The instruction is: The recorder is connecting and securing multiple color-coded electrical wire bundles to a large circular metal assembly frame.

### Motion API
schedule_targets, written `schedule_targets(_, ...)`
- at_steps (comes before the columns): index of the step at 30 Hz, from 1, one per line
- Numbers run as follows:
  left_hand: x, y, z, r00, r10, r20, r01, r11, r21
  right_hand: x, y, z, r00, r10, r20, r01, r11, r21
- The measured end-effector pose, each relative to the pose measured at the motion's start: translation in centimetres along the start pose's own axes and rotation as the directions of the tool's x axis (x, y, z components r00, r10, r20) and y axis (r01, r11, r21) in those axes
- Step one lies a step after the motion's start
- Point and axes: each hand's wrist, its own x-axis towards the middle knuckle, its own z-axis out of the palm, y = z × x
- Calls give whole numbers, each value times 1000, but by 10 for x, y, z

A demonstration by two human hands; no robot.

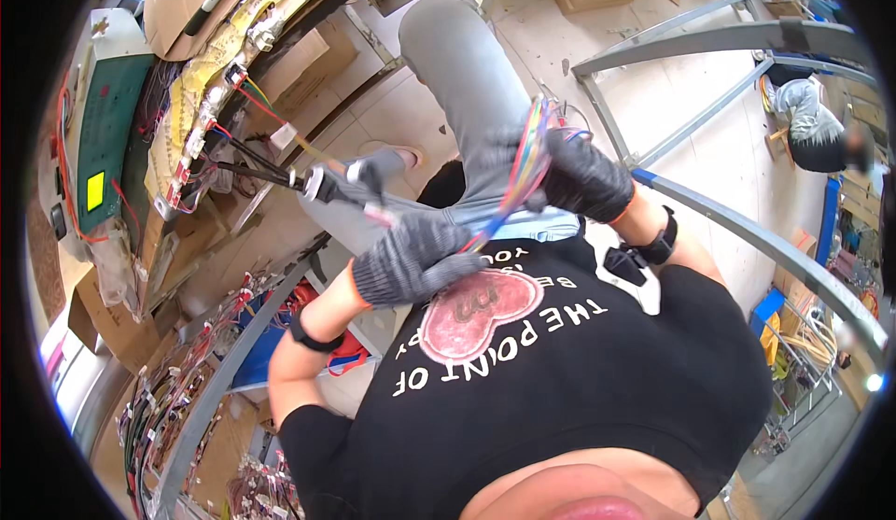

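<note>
A bundle of thin coloured wires (527, 165) stretches in front of my body, between my two dark gloved hands. My left hand (411, 259) is closed around its lower end, at the front of my black shirt. Higher up and to the right, my right hand (588, 175) wraps round the upper part, where loose wire ends stick out past the glove; its fingers are partly blurred. Beyond my left hand, a blurred pale connector (378, 214) shows by the knuckles. Black-sleeved cables (257, 173) with white round ends reach from the board toward my left hand.
At the left stands a long board (201, 72) with yellow tape and white connectors, beside a green tester (112, 147) with a lit screen. Many wire harnesses (168, 408) hang at lower left. A metal frame rail (747, 231) crosses the right; beyond it a person (803, 114) sits.
</note>
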Motion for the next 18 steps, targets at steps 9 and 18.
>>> schedule_targets(9,27,-14,-64,895,-446,-19,442,890,-110,116,81,78,590,-93,802,807,54,-588)
schedule_targets(18,9,-29,-50,835,-549,-42,267,471,-841,58,24,-138,815,-56,-577,-309,800,-515)
